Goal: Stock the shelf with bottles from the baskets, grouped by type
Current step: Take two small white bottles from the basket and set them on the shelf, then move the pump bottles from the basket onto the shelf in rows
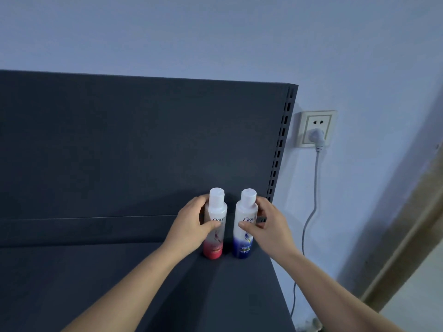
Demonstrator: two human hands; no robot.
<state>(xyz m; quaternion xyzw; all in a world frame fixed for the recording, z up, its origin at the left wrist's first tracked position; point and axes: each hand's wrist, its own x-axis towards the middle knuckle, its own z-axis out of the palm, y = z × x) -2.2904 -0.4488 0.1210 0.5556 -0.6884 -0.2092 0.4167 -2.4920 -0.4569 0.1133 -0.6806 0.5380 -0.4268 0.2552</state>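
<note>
Bottles of Dove stand upright side by side on the dark shelf, at its far right corner, close to the back panel and near the slotted upright. The pink-bottomed bottle sits at 9 o'clock of the blue-bottomed bottle, with a narrow gap between them; both have white caps and both bases rest on the shelf. The person's left hand is wrapped round the pink one, thumb across the label and fingers curled behind. The right hand grips the blue one the same way, thumb on the front. At 2 o'clock from the bottles, a wall socket holds a white plug, and its cable hangs down the pale wall.
</note>
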